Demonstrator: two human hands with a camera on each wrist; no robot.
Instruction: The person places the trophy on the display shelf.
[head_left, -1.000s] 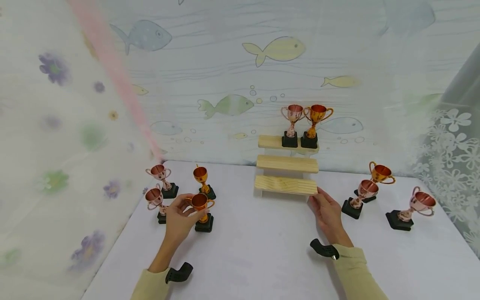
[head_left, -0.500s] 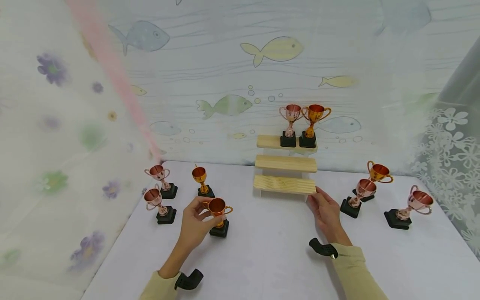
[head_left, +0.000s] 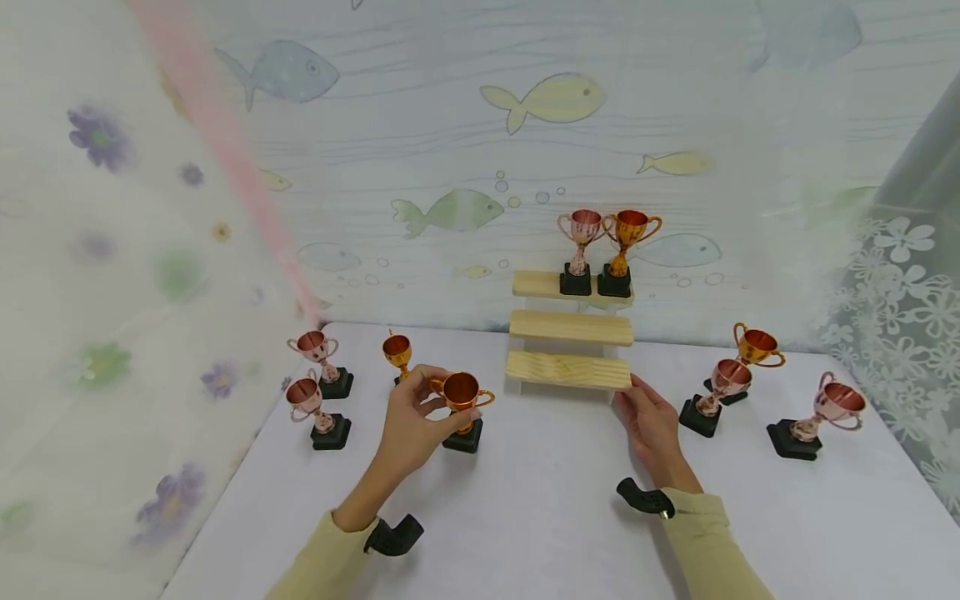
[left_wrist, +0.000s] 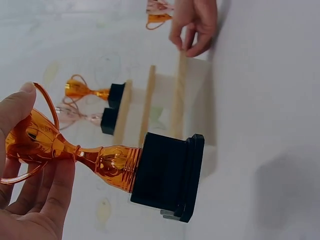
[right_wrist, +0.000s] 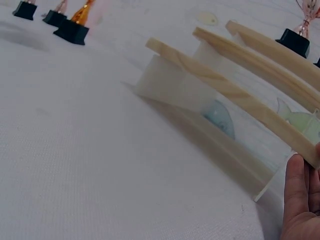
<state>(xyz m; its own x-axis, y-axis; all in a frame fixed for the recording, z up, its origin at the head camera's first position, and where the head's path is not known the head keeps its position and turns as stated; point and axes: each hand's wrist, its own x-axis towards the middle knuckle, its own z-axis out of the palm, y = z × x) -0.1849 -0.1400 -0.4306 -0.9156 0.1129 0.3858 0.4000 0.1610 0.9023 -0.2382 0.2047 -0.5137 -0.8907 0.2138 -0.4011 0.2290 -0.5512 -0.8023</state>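
Rightward went your left hand (head_left: 415, 421), fingers curled round the upright gold trophy (head_left: 461, 398), nearing the stepped wooden stand (head_left: 570, 371) your open right hand (head_left: 654, 427) steadied.

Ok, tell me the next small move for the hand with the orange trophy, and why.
Probably carry the orange trophy on toward the wooden step stand. The left hand grips its cup, two trophies stand on the top step, the lower steps are bare, and the right hand touches the stand's corner.

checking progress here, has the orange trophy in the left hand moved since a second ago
Yes. The orange trophy in the left hand has moved right, away from the pink trophies and toward the wooden stepped stand.
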